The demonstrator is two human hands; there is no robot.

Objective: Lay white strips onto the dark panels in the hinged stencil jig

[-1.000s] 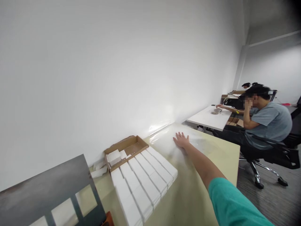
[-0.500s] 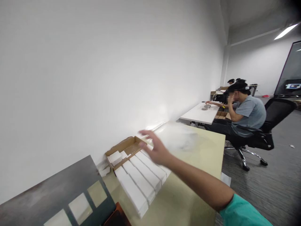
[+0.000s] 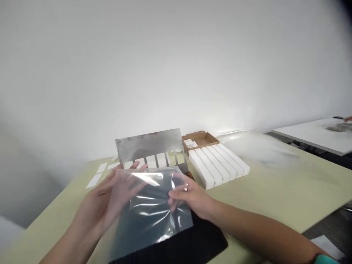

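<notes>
My right hand (image 3: 196, 196) pinches a sheet of clear plastic film (image 3: 154, 216) between thumb and fingers, creasing it around the grip. My left hand (image 3: 96, 201) has its fingers stretched out and apart behind the film's left side, partly seen through it. Whether that hand bears any of the film's weight I cannot tell. Below the film lies a flat black pad (image 3: 198, 242). Just beyond my hands a grey plate (image 3: 148, 143) with a row of rectangular cut-outs leans upright, tilted back.
Right of the plate, several long white stacks (image 3: 220, 163) lie side by side before a shallow cardboard box (image 3: 205, 139) holding white pieces. A heap of clear plastic (image 3: 255, 150) lies farther right. White cards (image 3: 94, 180) are at left. A co-worker's hand (image 3: 348, 119) shows at the right edge.
The view has swung left and down to the table. My right arm, reaching near the white stacks earlier, is now in front of me with film in hand. My left hand has come into view.
</notes>
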